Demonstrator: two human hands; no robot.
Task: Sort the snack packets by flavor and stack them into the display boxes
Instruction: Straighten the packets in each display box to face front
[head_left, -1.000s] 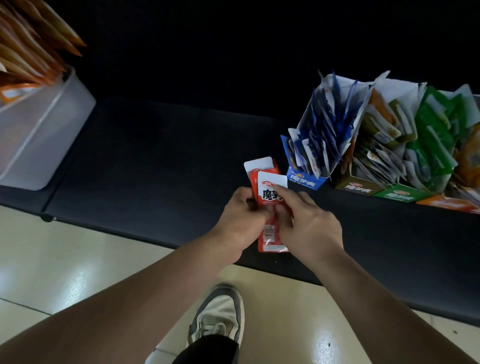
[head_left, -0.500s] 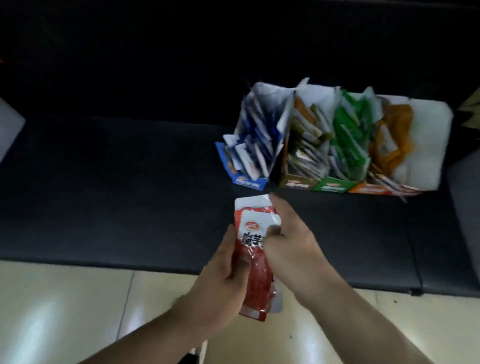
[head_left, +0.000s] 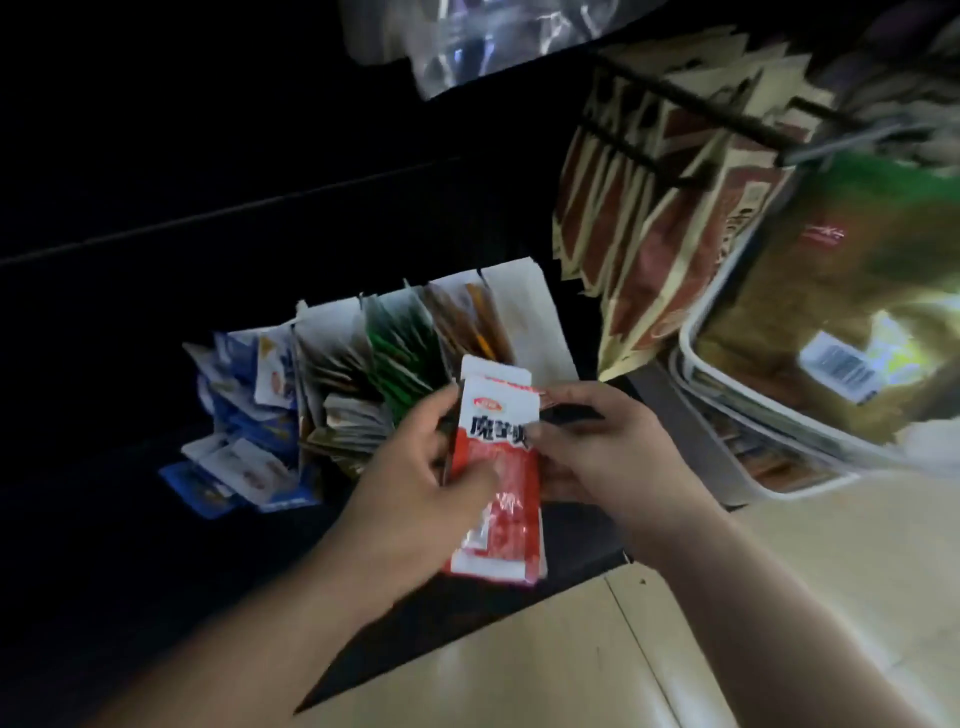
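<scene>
Display boxes (head_left: 524, 312) hold packets (head_left: 397, 345) (blue, green, orange)

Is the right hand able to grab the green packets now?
Probably not yet: the right hand and left hand both hold the red packets, which sit between it and the green packets.

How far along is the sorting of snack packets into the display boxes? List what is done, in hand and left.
Done: blue packets, olive packets, green packets and orange packets stand in separate display boxes. In hand: the left hand and right hand both hold a stack of red packets. Left: the red packets are not yet in any box; no red box shows.
</scene>
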